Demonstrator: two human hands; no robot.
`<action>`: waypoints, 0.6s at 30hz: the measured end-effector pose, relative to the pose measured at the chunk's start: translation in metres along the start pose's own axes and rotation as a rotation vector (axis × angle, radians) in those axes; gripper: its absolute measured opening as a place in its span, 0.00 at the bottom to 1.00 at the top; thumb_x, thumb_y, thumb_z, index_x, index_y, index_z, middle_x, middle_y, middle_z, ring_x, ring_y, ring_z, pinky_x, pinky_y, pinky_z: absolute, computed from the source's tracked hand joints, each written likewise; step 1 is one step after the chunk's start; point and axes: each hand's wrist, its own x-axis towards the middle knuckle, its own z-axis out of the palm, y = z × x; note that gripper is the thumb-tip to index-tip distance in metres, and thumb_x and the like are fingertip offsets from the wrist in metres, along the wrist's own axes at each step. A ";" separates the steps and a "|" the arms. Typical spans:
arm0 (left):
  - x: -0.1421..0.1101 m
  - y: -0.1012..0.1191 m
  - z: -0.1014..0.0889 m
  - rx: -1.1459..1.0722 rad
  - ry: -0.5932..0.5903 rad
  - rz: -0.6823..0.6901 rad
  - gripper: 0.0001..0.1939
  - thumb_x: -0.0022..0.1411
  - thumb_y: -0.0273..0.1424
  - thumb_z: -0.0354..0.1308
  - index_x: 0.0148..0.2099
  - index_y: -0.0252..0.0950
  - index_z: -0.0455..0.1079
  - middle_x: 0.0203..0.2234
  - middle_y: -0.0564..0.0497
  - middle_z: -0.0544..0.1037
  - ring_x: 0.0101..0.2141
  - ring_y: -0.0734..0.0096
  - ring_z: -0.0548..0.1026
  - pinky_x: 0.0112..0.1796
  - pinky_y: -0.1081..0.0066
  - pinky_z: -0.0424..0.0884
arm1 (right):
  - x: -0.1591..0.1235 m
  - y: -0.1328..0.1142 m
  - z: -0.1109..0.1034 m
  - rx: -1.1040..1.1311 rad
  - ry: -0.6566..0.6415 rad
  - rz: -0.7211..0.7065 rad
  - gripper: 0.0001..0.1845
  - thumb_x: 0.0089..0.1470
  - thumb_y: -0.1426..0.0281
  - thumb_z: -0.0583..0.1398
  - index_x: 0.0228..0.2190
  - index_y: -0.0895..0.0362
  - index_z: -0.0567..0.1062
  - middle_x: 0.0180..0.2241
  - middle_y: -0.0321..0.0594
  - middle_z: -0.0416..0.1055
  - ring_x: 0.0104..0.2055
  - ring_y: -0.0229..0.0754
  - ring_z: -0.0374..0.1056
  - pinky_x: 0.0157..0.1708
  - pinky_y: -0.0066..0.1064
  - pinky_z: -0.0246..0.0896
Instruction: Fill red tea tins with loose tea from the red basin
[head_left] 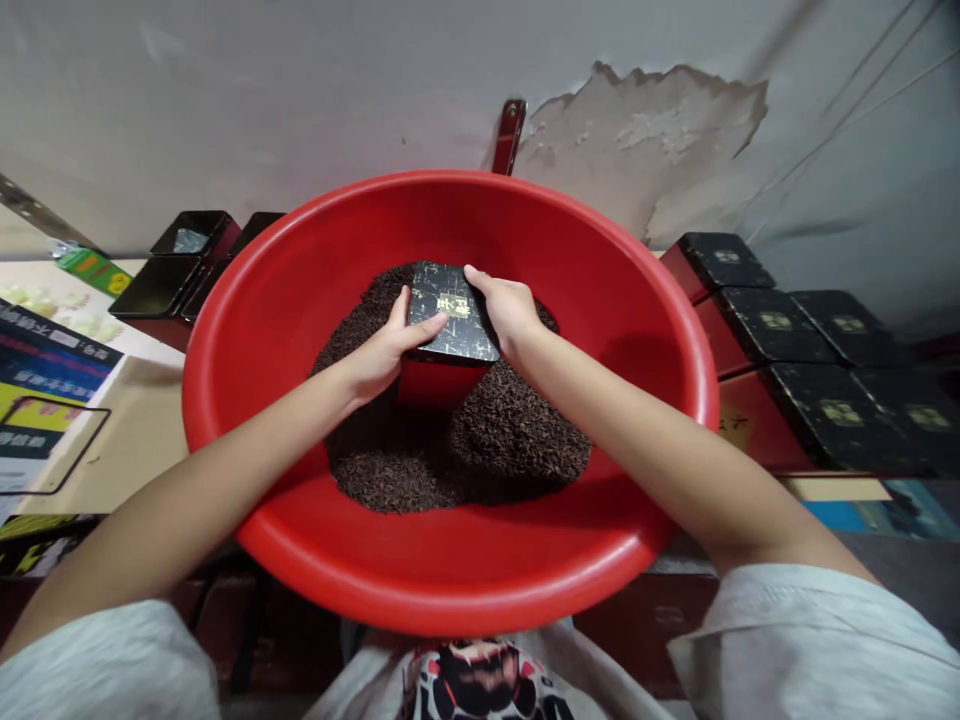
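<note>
Between my two hands is a red tea tin (442, 385) with a black, gold-flecked lid (454, 330) on top. My left hand (382, 350) grips its left side, the thumb lying across the lid. On the right side, my right hand (506, 310) holds the tin, its thumb at the lid's far edge. The tin is over dark loose tea leaves (525, 430) heaped in a large red basin (450, 600). Whether its base rests on the leaves is hidden in shadow.
Several lidded tins (780, 325) stand in rows right of the basin. At the left are open tins (154, 290), a green packet (94, 268) and a printed sheet (45, 385). Behind the basin rises a wall (300, 100) with peeling paint.
</note>
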 end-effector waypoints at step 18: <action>0.015 -0.024 -0.008 -0.104 0.254 0.143 0.25 0.52 0.33 0.53 0.54 0.35 0.61 0.43 0.49 0.76 0.47 0.62 0.72 0.51 0.63 0.66 | -0.002 0.007 0.009 0.051 -0.150 0.037 0.11 0.41 0.67 0.63 0.25 0.60 0.69 0.25 0.38 0.70 0.29 0.37 0.67 0.35 0.33 0.65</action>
